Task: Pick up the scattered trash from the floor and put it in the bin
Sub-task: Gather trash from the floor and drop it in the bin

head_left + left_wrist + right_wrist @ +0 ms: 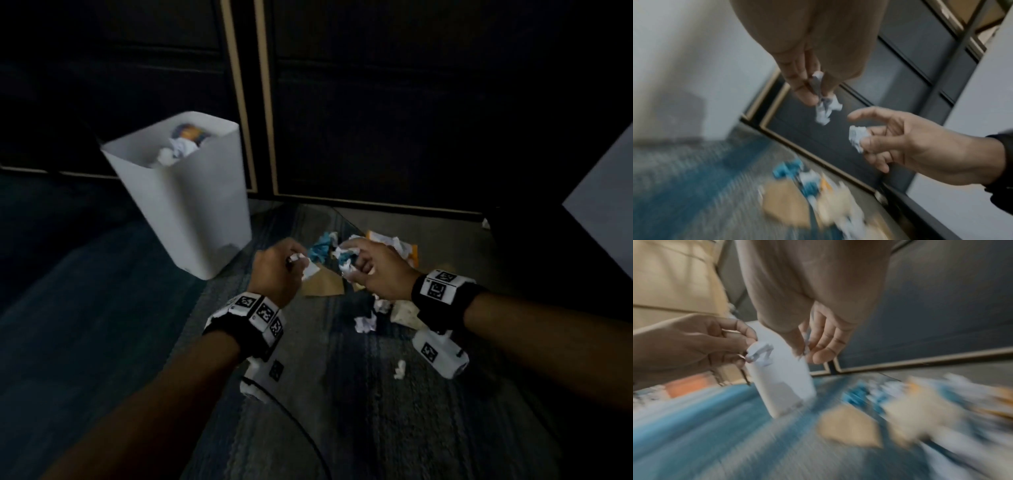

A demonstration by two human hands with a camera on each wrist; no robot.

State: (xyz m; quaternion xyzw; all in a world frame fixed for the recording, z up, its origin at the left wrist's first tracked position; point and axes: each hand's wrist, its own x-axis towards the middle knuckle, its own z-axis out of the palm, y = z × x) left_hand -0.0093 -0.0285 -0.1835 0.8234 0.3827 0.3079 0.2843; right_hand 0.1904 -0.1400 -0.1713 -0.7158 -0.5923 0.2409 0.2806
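Note:
The white bin [191, 219] stands at the left on the carpet, with crumpled paper and a wrapper inside. My left hand [294, 262] pinches a small white paper scrap [825, 107] between thumb and fingers, to the right of the bin's base. My right hand [352, 258] grips a crumpled white paper ball [857, 135], close beside the left hand. Both hands hover over the trash pile: a blue paper crumple [320, 248], a brown paper piece [325, 287] and an orange-and-white wrapper [394, 245]. In the right wrist view the bin [783, 378] stands just behind both hands.
More white paper crumples [364, 323] and a tiny scrap [399, 369] lie on the carpet nearer to me. Dark cabinet doors [376, 102] with pale trim close off the back. A pale panel [609, 212] stands at the right edge.

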